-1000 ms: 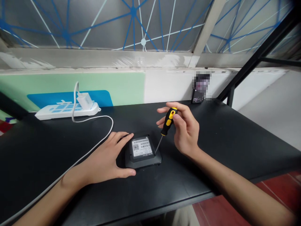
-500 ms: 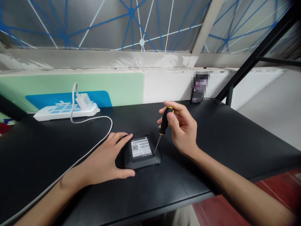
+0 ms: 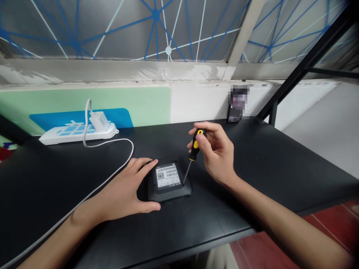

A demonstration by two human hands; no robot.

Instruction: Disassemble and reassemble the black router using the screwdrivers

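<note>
A black square electronic device lies on the table with a white printed label, QR code and barcodes facing up. My left hand is spread around its left side, fingertips on the far left corner and thumb along the near edge, bracing it. A black-and-yellow screwdriver is pinched in my right hand, between thumb and fingers. The shaft slants down to the left, and its tip meets the device near the right front corner. Whatever lies under the tip is too small to see.
A white power strip with a plugged-in charger stands at the back left. Its white cable runs beside my left arm. A phone leans against the wall at the back right. The black table's front edge is close.
The screwdriver handle has turned in my right fingers, so its yellow parts now face me. Its tip stays at the same corner. My left hand and the device hold still.
</note>
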